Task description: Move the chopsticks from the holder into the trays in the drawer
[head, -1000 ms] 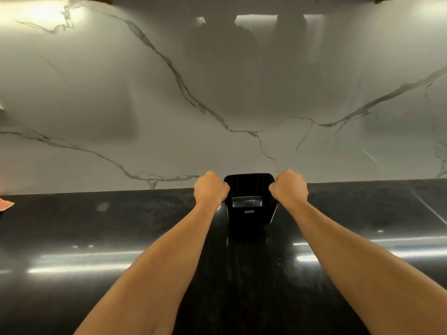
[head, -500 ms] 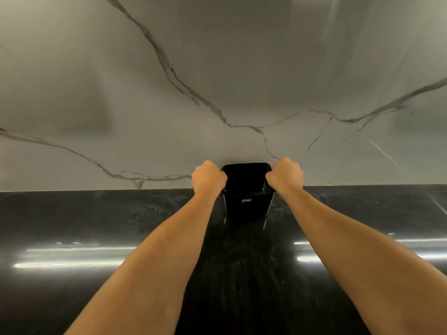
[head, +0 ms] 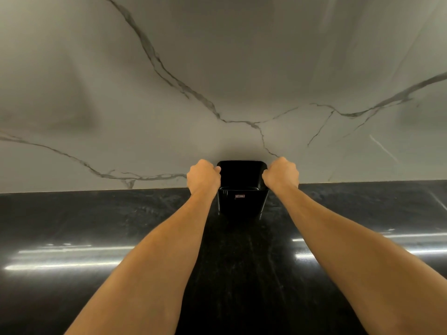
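Both hands, left hand (head: 204, 177) and right hand (head: 280, 174), are curled tight on the rim of the glossy black holder (head: 242, 201) at the tabletop's (head: 96, 226) back; it looks rigid, slick and light, so opposite rim edges suit.

The glossy black plastic holder (head: 242, 189), a squarish tub with rounded corners that narrowed toward its base, stood upright on the dark counter right against the marble-patterned wall. A small red-and-white label sat on its near face, just below the rim. Its interior was too dark to show any chopsticks inside.
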